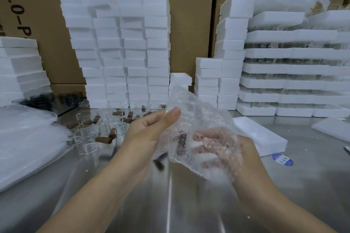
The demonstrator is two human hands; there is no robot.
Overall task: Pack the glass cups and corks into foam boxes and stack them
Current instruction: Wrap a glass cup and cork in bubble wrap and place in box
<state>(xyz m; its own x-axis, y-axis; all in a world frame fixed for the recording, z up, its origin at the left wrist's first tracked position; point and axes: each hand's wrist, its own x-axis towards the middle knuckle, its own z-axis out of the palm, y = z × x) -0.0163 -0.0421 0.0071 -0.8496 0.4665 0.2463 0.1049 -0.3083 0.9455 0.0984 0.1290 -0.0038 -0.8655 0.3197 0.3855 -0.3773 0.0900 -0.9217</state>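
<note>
2 hands: left hand (149, 128) pinches bubble wrap (198, 111); right hand (227, 149), fingers flat, supports.
Cork (181, 143): we wrap it snugly.

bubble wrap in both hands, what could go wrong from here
1. A dark cork at the lower edge of the bubble wrap is blurred and looks unsupported; it may drop onto the steel table and roll away.
2. The glass cups stand close beside the left hand and its forearm; a careless sweep could knock them over.
</note>
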